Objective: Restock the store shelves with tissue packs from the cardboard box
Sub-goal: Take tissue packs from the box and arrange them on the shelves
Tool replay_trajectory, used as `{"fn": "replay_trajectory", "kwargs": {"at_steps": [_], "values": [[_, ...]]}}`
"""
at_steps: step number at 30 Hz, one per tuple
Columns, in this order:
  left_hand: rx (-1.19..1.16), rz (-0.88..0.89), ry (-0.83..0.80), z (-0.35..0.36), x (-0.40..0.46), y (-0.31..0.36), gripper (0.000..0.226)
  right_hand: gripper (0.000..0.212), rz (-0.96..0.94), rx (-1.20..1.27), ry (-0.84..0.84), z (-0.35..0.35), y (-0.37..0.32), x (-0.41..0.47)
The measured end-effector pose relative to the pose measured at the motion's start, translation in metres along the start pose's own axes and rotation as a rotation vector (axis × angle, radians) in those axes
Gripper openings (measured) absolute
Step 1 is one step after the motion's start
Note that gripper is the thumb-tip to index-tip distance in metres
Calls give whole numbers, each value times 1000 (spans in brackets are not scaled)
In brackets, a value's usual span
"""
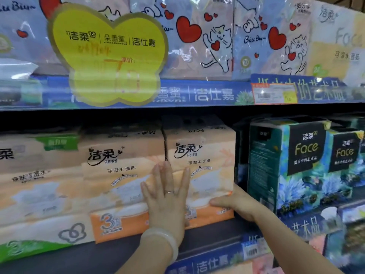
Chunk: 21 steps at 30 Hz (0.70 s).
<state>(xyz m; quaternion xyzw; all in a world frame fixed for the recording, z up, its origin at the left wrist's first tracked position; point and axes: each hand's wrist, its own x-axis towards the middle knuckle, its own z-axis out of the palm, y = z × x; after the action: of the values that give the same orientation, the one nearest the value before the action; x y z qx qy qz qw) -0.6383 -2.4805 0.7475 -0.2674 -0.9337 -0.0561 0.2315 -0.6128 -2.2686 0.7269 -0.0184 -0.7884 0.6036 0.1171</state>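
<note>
Two orange tissue packs stand side by side on the middle shelf point(207, 236). My left hand point(166, 196), with a ring and a pale bangle, presses flat with spread fingers across the seam between the left orange pack point(120, 175) and the right orange pack point(205, 155). My right hand point(235, 204) lies against the right pack's lower right corner, fingers straight along its front, in the gap beside the dark packs. The cardboard box is out of view.
A green-and-white tissue pack point(35, 194) stands left of the orange ones. Dark blue "Face" packs point(292, 161) fill the shelf to the right. Heart-and-cat packs point(207, 40) sit on the upper shelf behind a yellow price sign point(110, 56).
</note>
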Motion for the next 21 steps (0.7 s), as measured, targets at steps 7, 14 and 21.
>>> {"fn": "replay_trajectory", "kwargs": {"at_steps": [7, 14, 21], "values": [[23, -40, -69, -6, -2, 1, 131, 79, 60, -58, 43, 1, -8, -3], [-64, -3, -55, -9, -9, 1, 128, 87, -6, -112, 164, 8, -17, -17], [-111, 19, -7, -6, -20, 0, 122, 139, -74, -267, 319, 23, -27, -37]]}}
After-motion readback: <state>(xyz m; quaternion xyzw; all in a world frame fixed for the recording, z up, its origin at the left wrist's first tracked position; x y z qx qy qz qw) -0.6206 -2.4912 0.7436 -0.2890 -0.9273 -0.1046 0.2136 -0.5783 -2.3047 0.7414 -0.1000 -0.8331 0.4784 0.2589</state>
